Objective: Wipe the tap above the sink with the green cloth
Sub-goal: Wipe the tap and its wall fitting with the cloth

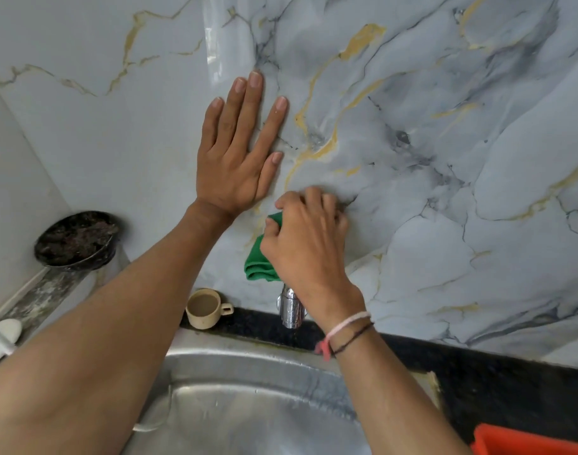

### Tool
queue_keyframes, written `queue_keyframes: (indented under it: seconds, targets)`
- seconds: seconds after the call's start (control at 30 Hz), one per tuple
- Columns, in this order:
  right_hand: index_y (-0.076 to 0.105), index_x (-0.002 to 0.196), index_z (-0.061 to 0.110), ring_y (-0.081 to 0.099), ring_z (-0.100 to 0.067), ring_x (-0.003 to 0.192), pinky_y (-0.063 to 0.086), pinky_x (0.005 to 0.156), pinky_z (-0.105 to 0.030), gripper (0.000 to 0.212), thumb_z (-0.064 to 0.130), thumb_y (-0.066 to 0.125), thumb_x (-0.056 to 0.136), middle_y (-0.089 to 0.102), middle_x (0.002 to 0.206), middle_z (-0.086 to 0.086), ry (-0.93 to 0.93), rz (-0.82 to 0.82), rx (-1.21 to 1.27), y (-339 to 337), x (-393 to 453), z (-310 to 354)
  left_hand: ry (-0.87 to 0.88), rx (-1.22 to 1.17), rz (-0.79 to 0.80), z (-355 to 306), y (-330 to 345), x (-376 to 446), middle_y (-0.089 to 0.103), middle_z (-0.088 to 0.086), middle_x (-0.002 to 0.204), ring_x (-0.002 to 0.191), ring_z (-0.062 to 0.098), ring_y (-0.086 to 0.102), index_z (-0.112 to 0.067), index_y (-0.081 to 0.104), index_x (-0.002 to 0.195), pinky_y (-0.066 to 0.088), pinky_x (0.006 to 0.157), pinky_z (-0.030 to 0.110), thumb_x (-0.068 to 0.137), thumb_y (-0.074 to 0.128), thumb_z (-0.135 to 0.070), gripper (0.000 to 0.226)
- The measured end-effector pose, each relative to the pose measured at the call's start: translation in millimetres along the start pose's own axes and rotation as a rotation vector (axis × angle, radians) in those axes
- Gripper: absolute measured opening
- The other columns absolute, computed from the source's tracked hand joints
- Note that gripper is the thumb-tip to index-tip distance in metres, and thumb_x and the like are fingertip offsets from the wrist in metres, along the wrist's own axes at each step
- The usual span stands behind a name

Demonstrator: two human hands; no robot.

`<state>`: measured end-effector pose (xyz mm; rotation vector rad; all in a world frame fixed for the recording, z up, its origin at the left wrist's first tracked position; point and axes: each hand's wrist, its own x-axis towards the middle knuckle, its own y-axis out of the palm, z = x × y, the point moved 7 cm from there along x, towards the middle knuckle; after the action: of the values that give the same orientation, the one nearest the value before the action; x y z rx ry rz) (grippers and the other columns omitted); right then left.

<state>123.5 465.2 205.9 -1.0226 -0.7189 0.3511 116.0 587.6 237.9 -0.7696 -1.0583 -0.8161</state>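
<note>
The right hand [309, 244] has its grip clenched around the green cloth [259, 259], bunched over the upper part of the tap [292, 310]. The chrome tap's long axis runs down from the marble wall [445, 142], its spout pointing at the steel sink [248, 405]. The left hand [236, 159] lies flat on the wall, fingers spread, grip released, holding nothing

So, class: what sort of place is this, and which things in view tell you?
Most likely a home kitchen sink corner: a steel sink under a chrome tap, a beige cup on the black counter, and a marble-patterned wall.
</note>
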Motion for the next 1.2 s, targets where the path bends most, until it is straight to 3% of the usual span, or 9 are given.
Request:
queue_keyframes:
  seconds: [0.3, 0.43, 0.57, 0.63, 0.7, 0.77, 0.93, 1.07, 1.2]
  targets:
    - [0.044, 0.150, 0.001, 0.037, -0.038, 0.149, 0.047, 0.111, -0.053, 0.068, 0.026, 0.068, 0.092, 0.042, 0.158, -0.024, -0.129, -0.388, 0.108, 26.8, -92.6, -7.9, -0.023, 0.012, 0.009, 0.2, 0.4, 0.9, 0.047, 0.029, 0.153, 0.144, 0.043, 0.042, -0.011, 0.038, 0.156, 0.035, 0.120, 0.054, 0.101, 0.023, -0.035, 0.062]
    - [0.042, 0.151, 0.004, 0.043, -0.031, 0.147, 0.040, 0.119, -0.037, 0.080, 0.011, 0.079, 0.081, 0.045, 0.157, -0.020, -0.098, -0.291, 0.563, 55.5, -125.4, -45.0, -0.029, 0.026, 0.021, 1.1, 1.6, 2.3, 0.047, 0.029, 0.153, 0.145, 0.043, 0.040, -0.012, 0.037, 0.157, 0.033, 0.122, 0.053, 0.100, 0.026, -0.034, 0.062]
    - [0.062, 0.110, 0.021, 0.069, -0.035, 0.113, 0.057, 0.097, -0.049, 0.070, 0.027, 0.097, 0.050, 0.071, 0.119, -0.009, 0.789, -0.067, 1.687, 107.6, -155.5, -110.4, -0.027, 0.022, 0.020, 0.7, 1.9, 0.5, 0.048, 0.030, 0.152, 0.144, 0.043, 0.042, -0.011, 0.040, 0.155, 0.034, 0.121, 0.054, 0.101, 0.023, -0.035, 0.062]
    - [0.063, 0.077, 0.011, 0.069, -0.033, 0.089, 0.053, 0.099, -0.057, 0.031, 0.034, 0.083, 0.070, 0.068, 0.088, -0.013, 1.115, 0.074, 2.010, 131.8, -146.9, -117.9, -0.026, 0.015, 0.017, 0.8, 1.7, 2.0, 0.047, 0.030, 0.153, 0.145, 0.043, 0.041, -0.011, 0.040, 0.155, 0.034, 0.121, 0.054, 0.100, 0.025, -0.034, 0.061]
    - [0.057, 0.059, 0.015, 0.063, -0.029, 0.072, 0.040, 0.113, -0.062, 0.036, 0.030, 0.064, 0.091, 0.061, 0.067, -0.009, 1.111, 0.186, 2.115, 133.0, -113.4, -113.0, -0.029, 0.009, 0.017, 0.9, 1.6, 2.2, 0.047, 0.030, 0.153, 0.145, 0.043, 0.041, -0.011, 0.038, 0.156, 0.033, 0.122, 0.054, 0.100, 0.025, -0.034, 0.062]
    - [0.063, 0.082, 0.012, 0.062, -0.032, 0.084, 0.028, 0.118, -0.068, 0.029, 0.039, 0.068, 0.090, 0.063, 0.087, -0.013, 1.087, 0.332, 2.209, 131.4, -81.9, -94.3, -0.031, 0.019, 0.020, 1.2, 1.7, 1.2, 0.047, 0.029, 0.153, 0.145, 0.043, 0.041, -0.011, 0.037, 0.157, 0.034, 0.121, 0.054, 0.100, 0.024, -0.035, 0.062]
    - [0.076, 0.101, 0.005, 0.055, -0.038, 0.134, 0.031, 0.115, -0.071, 0.060, 0.056, 0.046, 0.096, 0.073, 0.121, -0.019, 1.015, 0.621, 2.244, 117.7, -38.5, -47.9, -0.016, 0.027, 0.020, 0.8, 2.8, 0.5, 0.045, 0.027, 0.155, 0.147, 0.041, 0.040, -0.013, 0.034, 0.158, 0.034, 0.122, 0.053, 0.101, 0.024, -0.036, 0.062]
    - [0.051, 0.146, 0.006, 0.041, -0.040, 0.145, 0.024, 0.122, -0.063, 0.072, 0.056, 0.039, 0.096, 0.048, 0.156, -0.019, 0.663, 0.776, 2.224, 96.2, -22.5, -37.2, -0.005, 0.037, 0.010, 0.3, 3.1, -1.1, 0.043, 0.026, 0.157, 0.148, 0.040, 0.039, -0.013, 0.036, 0.158, 0.031, 0.123, 0.051, 0.101, 0.026, -0.037, 0.062]
    - [0.043, 0.152, 0.011, 0.054, -0.041, 0.134, 0.040, 0.113, -0.055, 0.077, 0.059, 0.042, 0.092, 0.055, 0.151, -0.016, 0.489, 0.895, 2.234, 96.3, -37.0, -28.2, -0.006, 0.030, 0.008, 1.2, 4.3, -2.3, 0.042, 0.026, 0.158, 0.149, 0.040, 0.037, -0.014, 0.034, 0.159, 0.030, 0.124, 0.051, 0.100, 0.029, -0.036, 0.062]
